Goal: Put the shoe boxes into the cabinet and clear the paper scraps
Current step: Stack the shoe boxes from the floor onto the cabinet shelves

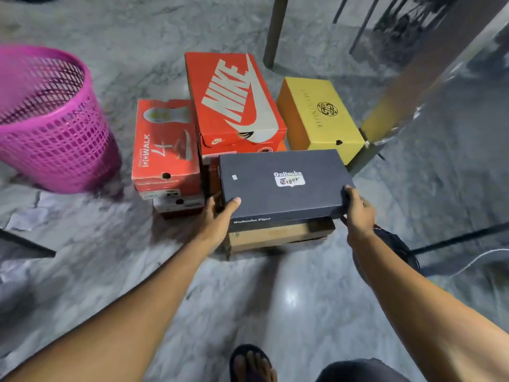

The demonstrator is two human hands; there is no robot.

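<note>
Two hands, left hand (pixel 220 216) and right hand (pixel 358 213), gripped the black Onitsuka Tiger box (pixel 283 183); Nike box (pixel 234 95), yellow box (pixel 319 114) and paper scraps (pixel 27 216) remained on the floor.

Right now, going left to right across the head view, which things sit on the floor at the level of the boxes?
Pink mesh basket → red Go Walk box → red Nike box → yellow box. The black Onitsuka Tiger box, gripped by the left hand and right hand, overlaps the Nike and yellow boxes' span, so it is left unplaced.
</note>
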